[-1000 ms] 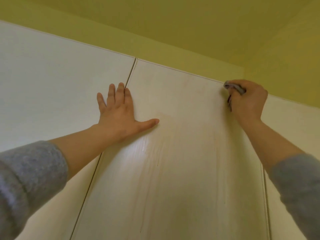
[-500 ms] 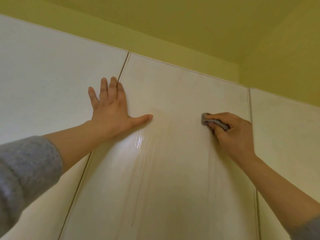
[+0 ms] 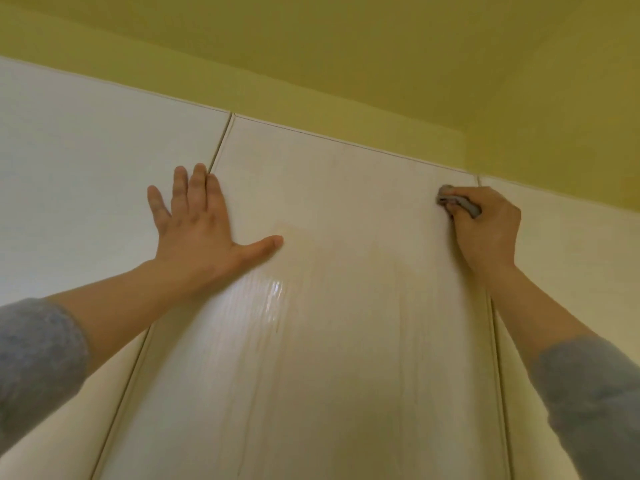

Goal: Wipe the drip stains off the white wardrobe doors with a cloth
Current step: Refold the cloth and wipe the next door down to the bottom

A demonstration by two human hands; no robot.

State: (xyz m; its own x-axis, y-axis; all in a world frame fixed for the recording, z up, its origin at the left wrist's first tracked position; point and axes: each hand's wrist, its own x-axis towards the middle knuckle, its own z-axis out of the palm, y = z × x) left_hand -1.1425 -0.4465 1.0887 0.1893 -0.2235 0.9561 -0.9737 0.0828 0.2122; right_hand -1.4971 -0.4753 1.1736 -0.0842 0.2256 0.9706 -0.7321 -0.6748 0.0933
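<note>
The middle white wardrobe door [image 3: 329, 341] fills the view, with faint vertical drip stains [image 3: 400, 327] and a wet sheen below its centre. My left hand [image 3: 197, 237] lies flat on the door's upper left, fingers straight over the seam, thumb stretched to the right. My right hand [image 3: 485, 226] grips a small grey cloth [image 3: 457, 200] and presses it against the door's top right corner, just under the upper edge. Most of the cloth is hidden inside the fist.
A left door [image 3: 86, 174] and a right door [image 3: 571, 271] flank the middle one, split by narrow seams. The yellow-green wall [image 3: 311, 95] and ceiling [image 3: 381, 36] sit close above the door tops.
My right hand with the cloth swept down from the top right corner toward the door's middle, then back up to the corner. The left hand stayed flat in place.
</note>
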